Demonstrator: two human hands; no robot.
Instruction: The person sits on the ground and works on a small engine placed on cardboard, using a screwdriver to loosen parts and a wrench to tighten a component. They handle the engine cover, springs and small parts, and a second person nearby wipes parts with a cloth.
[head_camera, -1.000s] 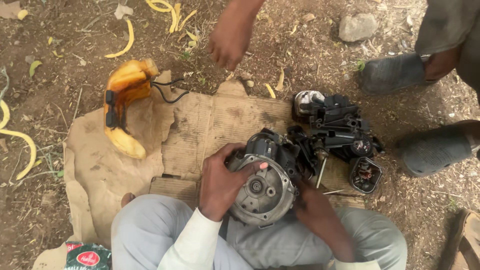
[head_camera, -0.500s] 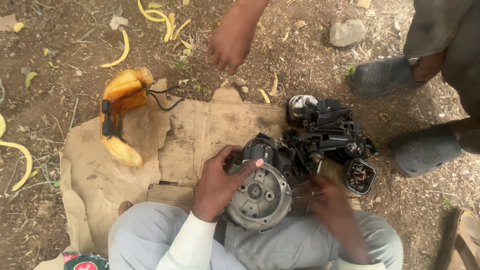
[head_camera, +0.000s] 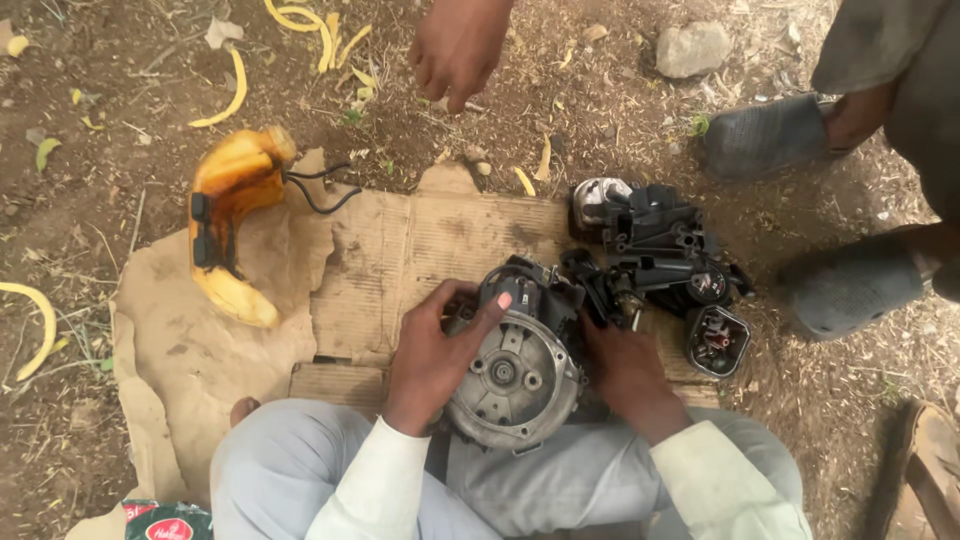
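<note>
A small engine block (head_camera: 520, 370) with a round grey metal face rests against my lap, on torn brown cardboard (head_camera: 400, 250). My left hand (head_camera: 435, 350) grips its left side, thumb lying over the top edge. On the block's right side, my right hand (head_camera: 625, 370) presses against the dark parts there; its fingertips are hidden among them. Black engine parts (head_camera: 655, 245) lie just beyond, on the cardboard's right end.
A yellow plastic handle cover (head_camera: 230, 225) with a black cable lies on the left. Another person's hand (head_camera: 455, 45) hangs at the top, and their two sandalled feet (head_camera: 800, 210) stand at right. A stone (head_camera: 692, 47) and yellow peel strips lie on the dirt.
My head has shifted slightly, so the scene sits a little lower. The other person's hand has moved a bit nearer. My hands stay on the engine block.
</note>
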